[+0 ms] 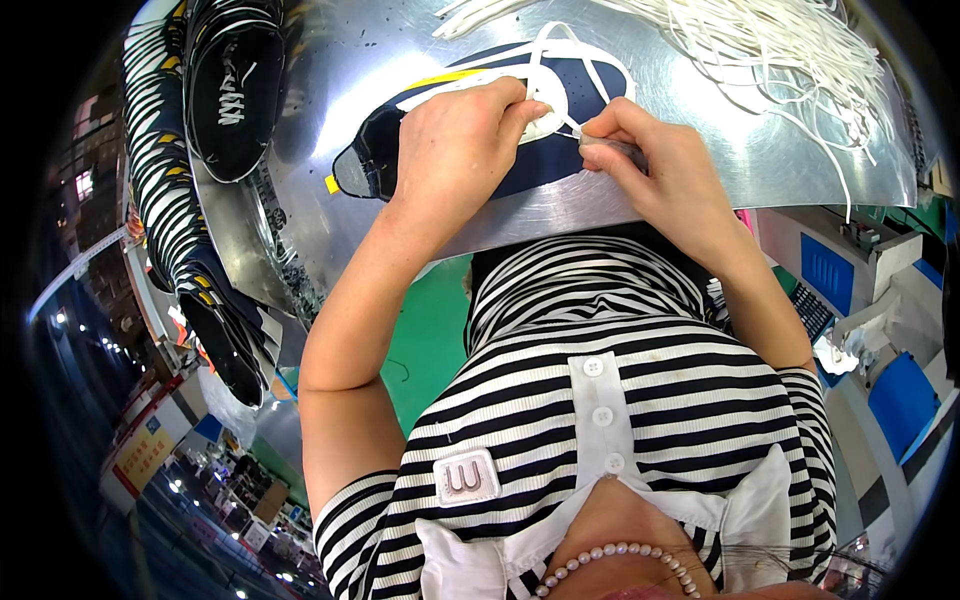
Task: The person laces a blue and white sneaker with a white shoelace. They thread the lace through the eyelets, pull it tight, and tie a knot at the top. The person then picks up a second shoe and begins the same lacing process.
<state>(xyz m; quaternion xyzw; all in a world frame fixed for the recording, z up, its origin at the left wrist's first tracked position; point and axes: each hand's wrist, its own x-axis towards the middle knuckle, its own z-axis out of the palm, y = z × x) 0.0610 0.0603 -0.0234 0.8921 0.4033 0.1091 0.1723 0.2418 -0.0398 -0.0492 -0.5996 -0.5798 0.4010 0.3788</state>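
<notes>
A navy shoe upper (590, 85) with white trim and a yellow stripe lies flat on a shiny metal table (700, 170). My left hand (455, 145) presses down on its middle, fingers curled at the white lace area. My right hand (650, 160) pinches a white lace (548, 48) beside the upper, fingers closed, with a grey tape wrap on one finger. The lace loops across the top of the upper.
A heap of loose white laces (770, 50) covers the table's far right. A stack of navy, white and yellow uppers (180, 220) stands at the left, with a black laced upper (232, 90) on top. Blue machines (830, 275) sit at the right, green floor below.
</notes>
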